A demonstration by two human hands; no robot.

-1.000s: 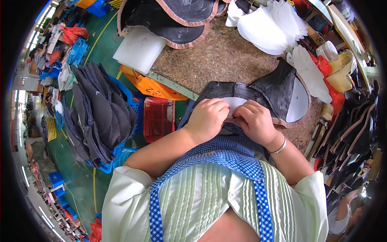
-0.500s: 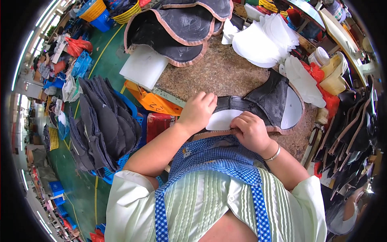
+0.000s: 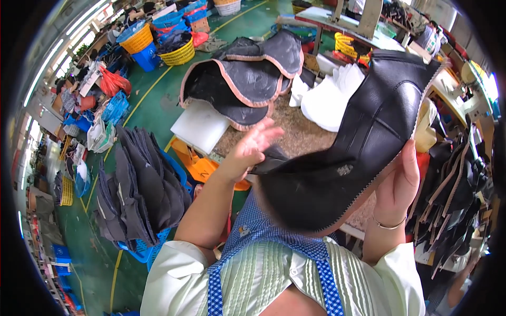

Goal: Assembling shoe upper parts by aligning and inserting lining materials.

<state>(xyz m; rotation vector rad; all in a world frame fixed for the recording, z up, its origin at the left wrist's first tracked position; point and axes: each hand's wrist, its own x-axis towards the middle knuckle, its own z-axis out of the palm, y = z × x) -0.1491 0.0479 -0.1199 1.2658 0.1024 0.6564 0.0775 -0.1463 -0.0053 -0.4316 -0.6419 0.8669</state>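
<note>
A black leather boot upper with stitched seams and a pale zigzag edge is raised in front of me, its smooth outer side showing. My right hand grips its zigzag edge, thumb on the black face and the other fingers mostly hidden behind. By the upper's left end is my left hand, fingers stretched and apart, close to a dark blurred flap; whether they touch, I cannot tell. Farther back on the speckled tabletop lie several black uppers with pinkish edges, and a pile of white curved pieces.
Left of the table, dark grey cut pieces fill a blue basket. A white slab rests at the table's left edge above an orange sheet. More black pieces hang at the right. Yellow lines cross the green floor.
The upper has been lifted off the table and turned over, hiding its white insert. My right hand has moved right and up with it. My left hand has opened, and the view has shifted.
</note>
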